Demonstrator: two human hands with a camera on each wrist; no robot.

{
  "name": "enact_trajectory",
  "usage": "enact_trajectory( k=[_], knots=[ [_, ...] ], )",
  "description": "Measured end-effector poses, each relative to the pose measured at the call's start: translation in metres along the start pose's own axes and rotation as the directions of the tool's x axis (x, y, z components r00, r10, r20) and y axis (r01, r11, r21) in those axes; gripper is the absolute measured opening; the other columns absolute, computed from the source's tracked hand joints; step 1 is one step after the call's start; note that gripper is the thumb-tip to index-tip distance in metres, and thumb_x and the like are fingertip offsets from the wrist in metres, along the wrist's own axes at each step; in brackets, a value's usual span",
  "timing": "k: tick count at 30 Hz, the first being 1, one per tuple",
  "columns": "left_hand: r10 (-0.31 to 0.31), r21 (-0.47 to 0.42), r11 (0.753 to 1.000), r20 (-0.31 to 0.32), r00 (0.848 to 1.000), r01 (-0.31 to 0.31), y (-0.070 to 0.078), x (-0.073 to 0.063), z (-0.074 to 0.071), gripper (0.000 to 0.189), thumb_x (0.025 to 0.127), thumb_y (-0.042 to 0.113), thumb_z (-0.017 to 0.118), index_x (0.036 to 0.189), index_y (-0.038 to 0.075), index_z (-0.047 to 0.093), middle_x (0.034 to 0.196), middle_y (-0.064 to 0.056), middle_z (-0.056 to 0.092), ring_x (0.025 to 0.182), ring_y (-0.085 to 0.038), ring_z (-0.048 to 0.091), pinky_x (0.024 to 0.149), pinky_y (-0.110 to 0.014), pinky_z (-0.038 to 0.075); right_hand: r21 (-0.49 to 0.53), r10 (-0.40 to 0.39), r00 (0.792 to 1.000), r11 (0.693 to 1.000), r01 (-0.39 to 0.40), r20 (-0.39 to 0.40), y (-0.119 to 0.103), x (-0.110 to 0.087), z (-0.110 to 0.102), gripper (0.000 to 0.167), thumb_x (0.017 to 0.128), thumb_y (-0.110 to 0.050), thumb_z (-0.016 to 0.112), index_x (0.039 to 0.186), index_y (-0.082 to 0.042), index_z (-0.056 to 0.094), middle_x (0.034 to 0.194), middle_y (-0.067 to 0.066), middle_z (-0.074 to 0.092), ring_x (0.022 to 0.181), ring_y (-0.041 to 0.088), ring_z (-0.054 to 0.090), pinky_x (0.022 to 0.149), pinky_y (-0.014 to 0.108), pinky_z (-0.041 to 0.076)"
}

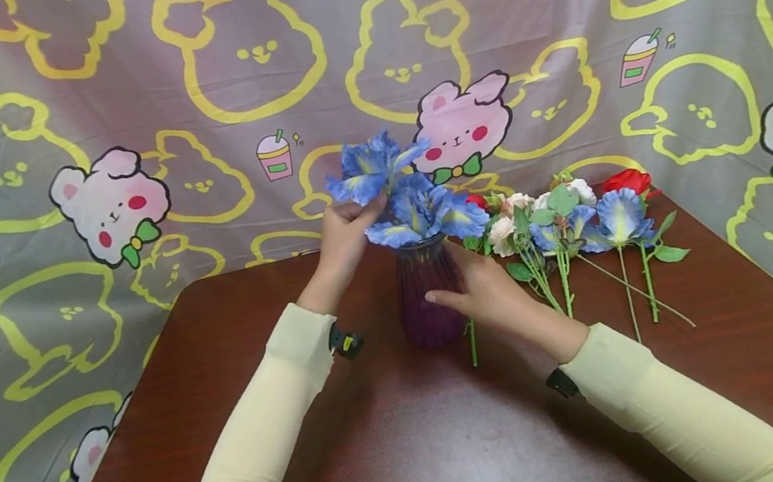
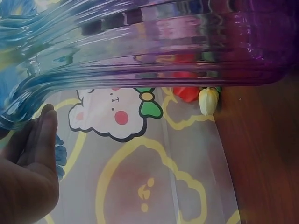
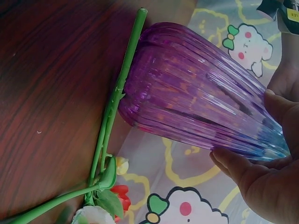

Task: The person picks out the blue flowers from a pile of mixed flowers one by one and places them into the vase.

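Note:
A ribbed glass vase (image 1: 429, 297), purple below and bluish towards its neck, stands upright on the table. Two blue artificial irises, an upper one (image 1: 371, 169) and a lower one (image 1: 423, 211), show at its mouth. My left hand (image 1: 345, 243) is raised beside the rim and pinches the upper iris just under its petals; its fingertips are partly covered by the bloom. In the left wrist view that hand (image 2: 35, 172) lies close to the flared glass rim. Around the vase's right side my right hand (image 1: 489, 292) holds the glass, thumb in front, as the right wrist view also shows.
Several artificial flowers lie right of the vase on the brown table (image 1: 403, 441): a red bloom (image 1: 626, 183), a blue iris (image 1: 623, 216), pale roses (image 1: 504, 235). A loose green stem (image 3: 114, 102) lies close to the vase base. Behind hangs a cartoon-printed curtain (image 1: 259, 202).

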State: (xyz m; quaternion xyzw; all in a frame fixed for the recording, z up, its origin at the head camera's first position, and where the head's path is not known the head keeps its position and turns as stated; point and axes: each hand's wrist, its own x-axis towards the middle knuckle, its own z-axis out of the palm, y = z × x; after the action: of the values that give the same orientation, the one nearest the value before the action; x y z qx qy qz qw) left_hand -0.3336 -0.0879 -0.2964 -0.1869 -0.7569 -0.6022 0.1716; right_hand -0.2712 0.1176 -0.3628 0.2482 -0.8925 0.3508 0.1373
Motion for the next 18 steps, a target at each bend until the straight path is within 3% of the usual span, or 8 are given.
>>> enact_trajectory(
  k=[5,9,12,15,18],
  knots=[
    [-0.099,-0.067,0.993,-0.018,0.995,0.097,0.0002,-0.0032,-0.0010,0.055,0.091,0.022,0.068,0.045,0.014,0.038,0.043,0.007,0.028,0.041,-0.008,0.023,0.042,-0.025,0.022,0.005,0.019,1.000,1.000,-0.019,0.011,-0.0007,-0.0004,-0.0006,0.086,0.086,-0.032,0.075,0.148,0.006,0.029,0.142,0.028,0.043,0.127,0.039,0.046,0.101,0.051,0.041],
    [-0.153,-0.184,0.972,-0.024,0.988,0.146,0.0025,-0.0052,-0.0011,0.036,0.092,0.015,0.061,0.057,0.011,0.056,0.056,0.005,0.054,0.052,-0.006,0.049,0.052,-0.022,0.045,0.006,0.032,0.999,0.999,-0.032,0.019,-0.0009,-0.0010,-0.0008,0.086,0.087,-0.033,0.075,0.148,0.007,0.029,0.142,0.028,0.043,0.127,0.040,0.045,0.101,0.052,0.040],
    [-0.168,-0.240,0.958,-0.019,0.986,0.159,0.0017,-0.0055,-0.0021,0.025,0.092,0.011,0.054,0.071,0.004,0.067,0.073,0.000,0.068,0.068,-0.008,0.061,0.066,-0.026,0.054,0.005,0.040,0.999,0.999,-0.040,0.024,-0.0007,-0.0013,-0.0009,0.086,0.087,-0.033,0.074,0.148,0.007,0.029,0.142,0.029,0.042,0.128,0.040,0.045,0.101,0.052,0.040],
    [-0.171,-0.286,0.944,0.003,0.985,0.165,-0.0003,-0.0062,-0.0038,0.026,0.094,0.010,0.051,0.083,-0.006,0.068,0.084,-0.009,0.072,0.075,-0.009,0.065,0.071,-0.029,0.055,0.005,0.044,0.999,0.999,-0.045,0.030,-0.0009,-0.0015,-0.0013,0.087,0.087,-0.034,0.074,0.148,0.008,0.028,0.143,0.029,0.041,0.128,0.040,0.044,0.102,0.052,0.040],
    [-0.172,-0.351,0.921,0.026,0.985,0.170,-0.0030,-0.0088,-0.0053,0.025,0.096,0.008,0.048,0.087,-0.007,0.066,0.089,-0.010,0.072,0.076,-0.009,0.066,0.071,-0.030,0.056,0.006,0.045,0.999,0.999,-0.045,0.031,-0.0013,-0.0014,-0.0017,0.087,0.087,-0.034,0.074,0.148,0.008,0.028,0.143,0.029,0.041,0.129,0.040,0.044,0.102,0.052,0.040]
  ],
)
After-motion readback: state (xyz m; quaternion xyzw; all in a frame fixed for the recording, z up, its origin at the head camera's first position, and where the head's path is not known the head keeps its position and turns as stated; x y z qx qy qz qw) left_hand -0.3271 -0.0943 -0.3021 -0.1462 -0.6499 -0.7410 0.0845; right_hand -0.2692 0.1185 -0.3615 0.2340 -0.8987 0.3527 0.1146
